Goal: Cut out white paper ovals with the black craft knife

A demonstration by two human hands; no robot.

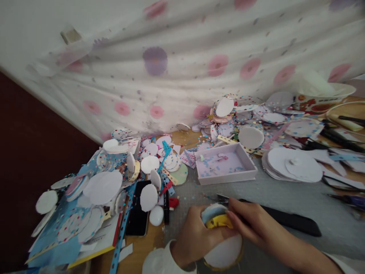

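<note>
Both hands meet at the bottom edge of the view over a round white paper disc (225,253) with a yellowish rim. Curled around the disc's left side, the left hand (192,238) has its fingers closed on it, while the right hand (251,222) comes in from the right with its fingertips pinched on a small yellow piece (218,221) at the top of the disc, where a bit of blue also shows. That disc sits low in the middle of the view, just above the grey table mat (285,194).

Just behind the right hand lies a black-handled tool (288,220), its metal tip pointing left; what kind of tool it is cannot be told. Farther back on the mat stands a shallow pale box (226,163) holding a few scraps. To the left, a dark phone (138,217) lies half buried under white paper circles (102,186) and blue punched strips. More discs are stacked at the right (293,165), and a flowered curtain (182,64) hangs behind everything.
</note>
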